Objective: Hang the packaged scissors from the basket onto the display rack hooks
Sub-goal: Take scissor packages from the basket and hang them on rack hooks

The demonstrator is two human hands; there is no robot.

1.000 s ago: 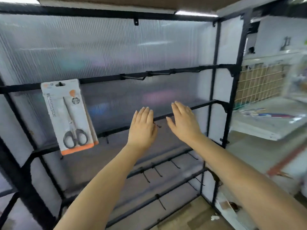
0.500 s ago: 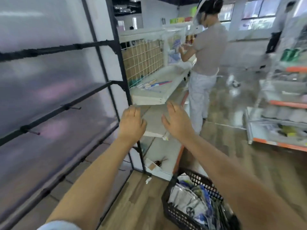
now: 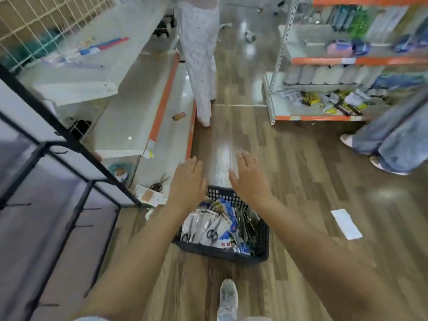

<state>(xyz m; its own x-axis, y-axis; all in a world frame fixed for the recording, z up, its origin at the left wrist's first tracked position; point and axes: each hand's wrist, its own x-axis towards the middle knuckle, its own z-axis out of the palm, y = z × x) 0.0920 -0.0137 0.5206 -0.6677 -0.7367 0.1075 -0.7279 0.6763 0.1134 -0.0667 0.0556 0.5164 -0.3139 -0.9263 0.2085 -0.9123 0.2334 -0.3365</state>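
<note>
Above the basket (image 3: 234, 252), left hand (image 3: 188, 181) and right hand (image 3: 250, 179), palms down, fingers straight.

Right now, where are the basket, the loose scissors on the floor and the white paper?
Basket (image 3: 262, 230): head view, right wall.
Loose scissors (image 3: 158, 184): head view, handles.
White paper (image 3: 346, 224): head view, middle of the sheet.

Wood-look plank flooring (image 3: 289, 158) fills the middle of the frame, glossy with ceiling-light glare near the top. A white shelving unit with orange trim (image 3: 324, 89) holds packaged goods at upper right. A cream wire grid panel (image 3: 34, 26) stands at upper left. A white paper slip (image 3: 346, 224) lies on the floor at right.
</note>
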